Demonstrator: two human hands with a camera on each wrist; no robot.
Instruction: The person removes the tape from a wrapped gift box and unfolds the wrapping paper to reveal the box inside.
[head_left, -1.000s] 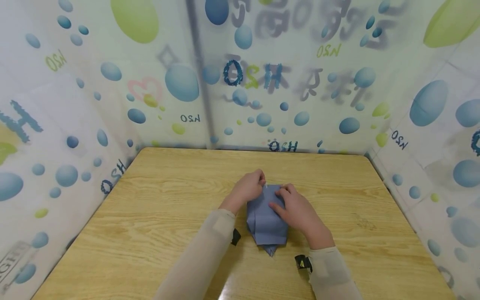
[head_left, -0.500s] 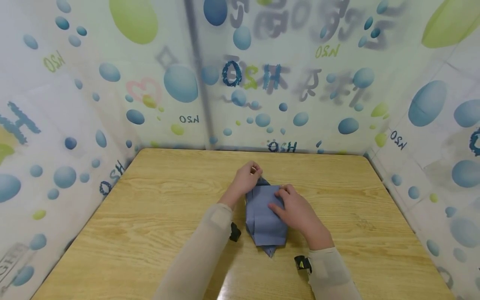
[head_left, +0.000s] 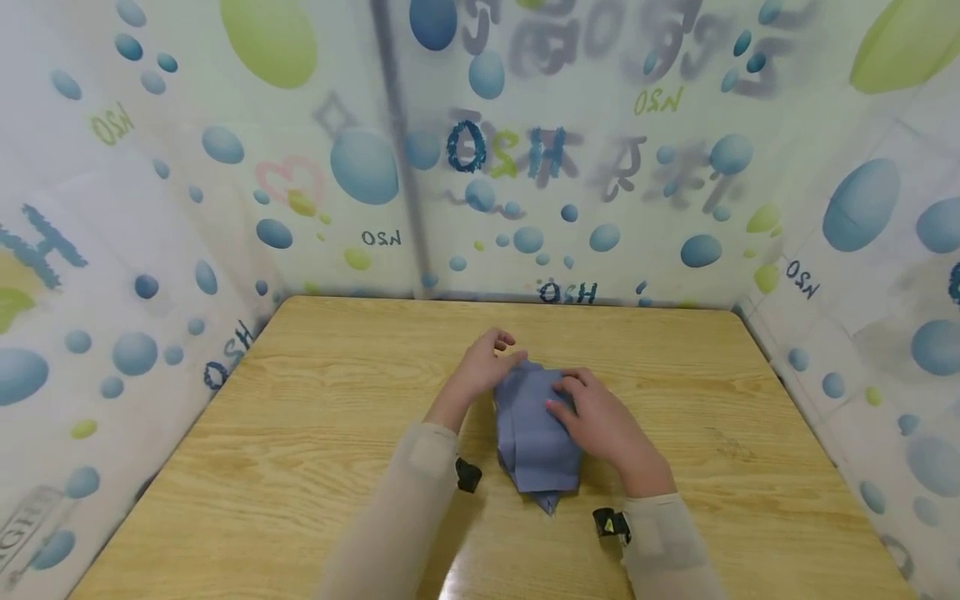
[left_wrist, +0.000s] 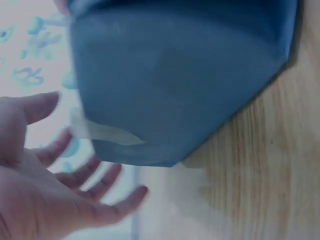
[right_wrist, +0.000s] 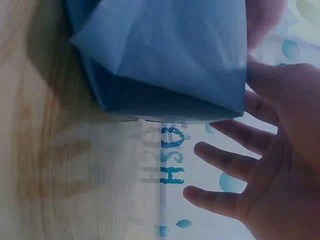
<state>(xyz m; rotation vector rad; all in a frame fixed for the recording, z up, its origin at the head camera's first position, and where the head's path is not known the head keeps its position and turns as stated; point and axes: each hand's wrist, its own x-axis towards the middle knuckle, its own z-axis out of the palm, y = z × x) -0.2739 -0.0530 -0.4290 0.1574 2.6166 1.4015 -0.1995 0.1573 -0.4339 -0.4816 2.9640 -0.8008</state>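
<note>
A package wrapped in blue-grey paper (head_left: pixel 543 446) lies on the table, with a pointed folded flap at its near end. My left hand (head_left: pixel 482 367) is at its far left corner, fingers spread and nothing gripped. In the left wrist view a pale, tape-like strip (left_wrist: pixel 112 134) lies across the tapered end of the paper, close to those fingers. My right hand (head_left: pixel 606 423) rests on the package's right side, thumb and forefinger on its top. Seen from the right wrist, the lower fingers (right_wrist: pixel 220 160) extend straight and apart, past a loose paper fold.
The wooden table (head_left: pixel 337 400) reaches back to a white wall curtain (head_left: pixel 637 192) printed with blue and green drops and lettering. Similar sheeting stands on the left and right sides. A black wrist camera (head_left: pixel 611 525) sits by the right sleeve, another by the left.
My left hand has lifted off the far end and its curled fingers have spread. The far-end flap, raised half a second ago, now lies lower. My right hand has stayed on the package.
</note>
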